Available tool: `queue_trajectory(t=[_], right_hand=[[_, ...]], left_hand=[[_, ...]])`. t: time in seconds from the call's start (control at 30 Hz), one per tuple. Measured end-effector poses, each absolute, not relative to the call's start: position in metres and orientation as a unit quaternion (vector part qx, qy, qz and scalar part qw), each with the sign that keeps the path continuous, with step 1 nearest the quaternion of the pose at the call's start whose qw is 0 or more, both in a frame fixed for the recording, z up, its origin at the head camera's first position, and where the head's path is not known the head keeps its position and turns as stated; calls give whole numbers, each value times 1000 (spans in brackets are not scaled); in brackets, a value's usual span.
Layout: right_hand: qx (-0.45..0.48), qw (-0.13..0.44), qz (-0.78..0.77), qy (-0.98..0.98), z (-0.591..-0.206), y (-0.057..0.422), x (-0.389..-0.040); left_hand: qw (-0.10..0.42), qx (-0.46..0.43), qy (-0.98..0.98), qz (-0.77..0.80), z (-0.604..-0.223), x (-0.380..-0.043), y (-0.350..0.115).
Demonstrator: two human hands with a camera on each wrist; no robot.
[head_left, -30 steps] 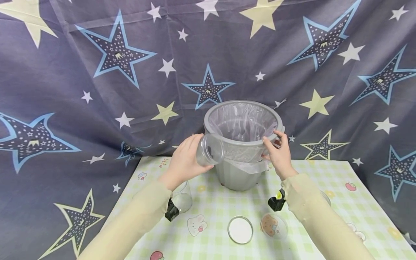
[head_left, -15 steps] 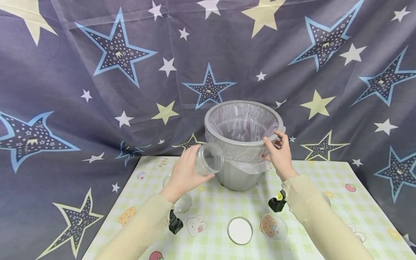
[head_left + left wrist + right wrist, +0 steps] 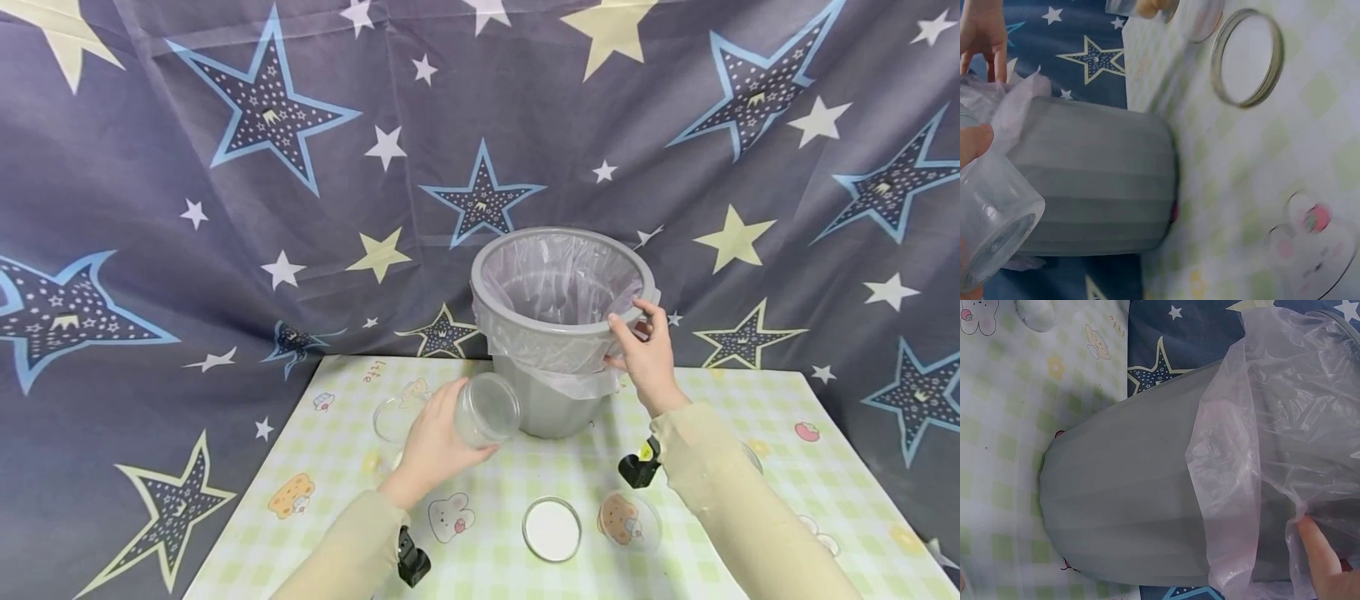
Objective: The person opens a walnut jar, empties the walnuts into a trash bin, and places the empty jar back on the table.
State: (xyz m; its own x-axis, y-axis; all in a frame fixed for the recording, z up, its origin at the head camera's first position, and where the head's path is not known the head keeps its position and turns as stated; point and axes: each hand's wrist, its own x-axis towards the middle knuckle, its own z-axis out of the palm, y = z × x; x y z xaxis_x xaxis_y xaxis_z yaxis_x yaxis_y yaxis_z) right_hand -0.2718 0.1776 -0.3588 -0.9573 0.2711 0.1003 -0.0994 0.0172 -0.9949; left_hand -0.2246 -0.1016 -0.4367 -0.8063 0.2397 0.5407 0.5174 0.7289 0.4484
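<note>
My left hand (image 3: pixel 438 437) holds a clear jar (image 3: pixel 491 408), tilted with its round end facing right, in front of a grey bin (image 3: pixel 547 408). The same jar (image 3: pixel 1000 206) fills the left edge of the left wrist view, a thumb across it. At the bin's right side, my right hand (image 3: pixel 645 354) pinches the rim, thumb in front. A thin translucent bin liner (image 3: pixel 555 354) folds over that rim and hangs down outside. The right wrist view has a finger against the liner (image 3: pixel 1229 475). The bin's floor is hidden.
On the checked tablecloth (image 3: pixel 480 567) lie a metal-rimmed lid (image 3: pixel 552 529) and a clear round piece (image 3: pixel 645 533). Another clear round container (image 3: pixel 390 418) stands behind my left hand. A jar with brown contents (image 3: pixel 1150 7) shows in the left wrist view. Behind hangs a star-patterned curtain (image 3: pixel 315 225).
My left hand has lowered the clear jar from beside the bin's rim to in front of its lower part. The right hand keeps its place on the rim.
</note>
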Motion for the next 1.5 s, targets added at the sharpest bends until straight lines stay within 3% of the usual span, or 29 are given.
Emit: queue_trajectory(t=[0.57,1.5], right_hand=[[-62,133,704,-695,-356,177,-271],[-62,138,701,-697,-361,177,-272]], left_hand=[[162,-172,-912,-335,-491,-206,-94],[93,-70,-883,-454,-550,-229,-85]])
